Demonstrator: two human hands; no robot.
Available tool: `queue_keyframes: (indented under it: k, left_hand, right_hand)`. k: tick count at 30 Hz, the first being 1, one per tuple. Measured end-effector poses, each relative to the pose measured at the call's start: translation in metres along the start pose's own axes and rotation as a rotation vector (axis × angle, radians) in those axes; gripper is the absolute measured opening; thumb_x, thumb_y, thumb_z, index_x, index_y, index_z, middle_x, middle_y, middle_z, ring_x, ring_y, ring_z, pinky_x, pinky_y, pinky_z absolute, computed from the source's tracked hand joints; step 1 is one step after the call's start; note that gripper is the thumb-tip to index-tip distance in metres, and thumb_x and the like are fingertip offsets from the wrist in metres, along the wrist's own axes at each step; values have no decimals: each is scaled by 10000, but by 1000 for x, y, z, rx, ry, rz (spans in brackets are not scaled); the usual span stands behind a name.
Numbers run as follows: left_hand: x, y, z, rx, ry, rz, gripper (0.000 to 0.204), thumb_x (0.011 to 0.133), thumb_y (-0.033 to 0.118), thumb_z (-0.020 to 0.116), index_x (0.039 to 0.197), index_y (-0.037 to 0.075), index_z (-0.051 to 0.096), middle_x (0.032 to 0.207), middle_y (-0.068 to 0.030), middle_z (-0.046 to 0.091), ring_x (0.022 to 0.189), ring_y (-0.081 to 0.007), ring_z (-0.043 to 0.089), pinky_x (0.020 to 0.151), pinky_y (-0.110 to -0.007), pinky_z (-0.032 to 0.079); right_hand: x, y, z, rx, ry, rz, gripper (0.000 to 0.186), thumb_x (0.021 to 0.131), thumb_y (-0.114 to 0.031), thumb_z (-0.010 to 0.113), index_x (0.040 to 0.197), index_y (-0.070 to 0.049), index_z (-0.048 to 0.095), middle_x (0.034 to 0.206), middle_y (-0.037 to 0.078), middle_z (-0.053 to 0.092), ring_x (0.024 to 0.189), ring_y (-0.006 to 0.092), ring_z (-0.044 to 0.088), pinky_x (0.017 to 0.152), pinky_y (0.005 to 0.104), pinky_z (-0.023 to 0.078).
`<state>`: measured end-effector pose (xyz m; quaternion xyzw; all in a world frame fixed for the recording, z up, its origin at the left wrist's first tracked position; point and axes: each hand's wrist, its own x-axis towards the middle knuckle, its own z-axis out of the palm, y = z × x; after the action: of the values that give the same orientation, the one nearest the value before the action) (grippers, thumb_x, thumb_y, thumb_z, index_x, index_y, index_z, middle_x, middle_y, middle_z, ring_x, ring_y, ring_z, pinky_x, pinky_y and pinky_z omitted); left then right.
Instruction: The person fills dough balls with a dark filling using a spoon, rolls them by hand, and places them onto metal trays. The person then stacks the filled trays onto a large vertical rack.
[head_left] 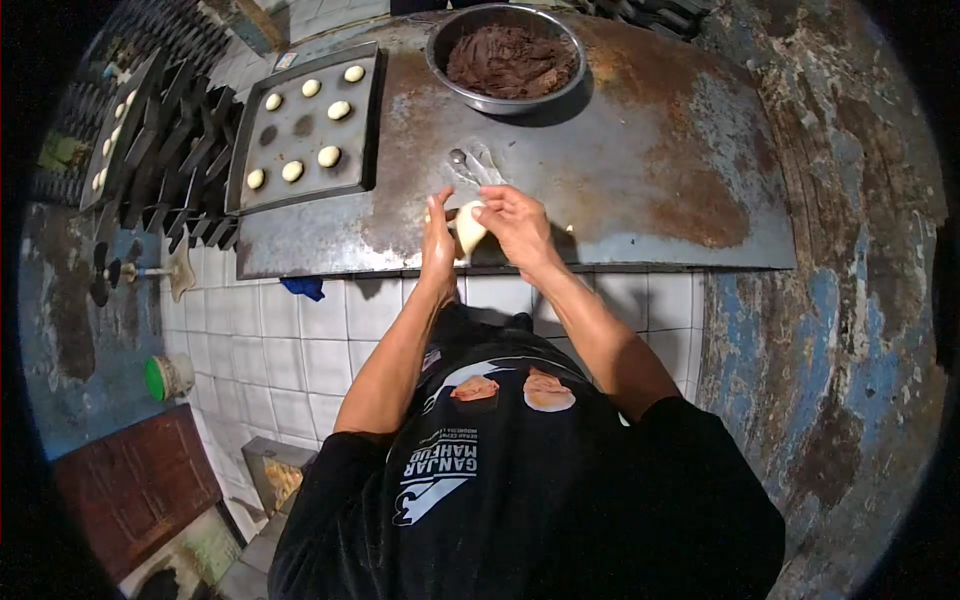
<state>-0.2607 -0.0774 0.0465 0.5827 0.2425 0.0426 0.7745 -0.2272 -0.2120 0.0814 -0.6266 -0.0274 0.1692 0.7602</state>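
Just above the near edge of the metal table, a pale piece of dough (468,232) is held between my two hands, its lower end drawn to a point. My right hand (522,232) pinches it from the right, thumb and fingers against its upper part. On the other side my left hand (438,242) is cupped around the dough, its fingers partly hidden. Beyond the hands lies a piece of clear plastic (484,167) with a small round metal piece (458,156), perhaps a spoon's bowl, at its left end.
A large metal bowl (510,106) of dark brown paste (505,62) stands at the table's far side. To the left, a dark baking tray (300,155) carries several round dough balls (329,156). Stacked trays (180,140) stand farther left. The rusty tabletop (630,170) stretches right.
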Motion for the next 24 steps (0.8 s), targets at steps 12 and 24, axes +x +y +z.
queue_keyframes:
  k: [12,24]
  left_hand:
    - [50,-18,-50,-201,-184,-274,472,872,25,743,1322,74,608,1169,-12,684,1044,-125,645,896,-304,520]
    - [225,83,-23,-99,-351,-70,613,795,-30,788,1348,36,532,1116,-68,676,1007,-178,678,935,-323,528]
  right_hand:
    - [141,133,-21,-1224,54,-173,196,875,-59,585,1051,-3,651,1012,225,659,968,389,665,804,459,568]
    - [224,27,-59,-826,36,-87,261,1007,-249,542,957,-7,629,675,113,603,478,256,538,503,354,544]
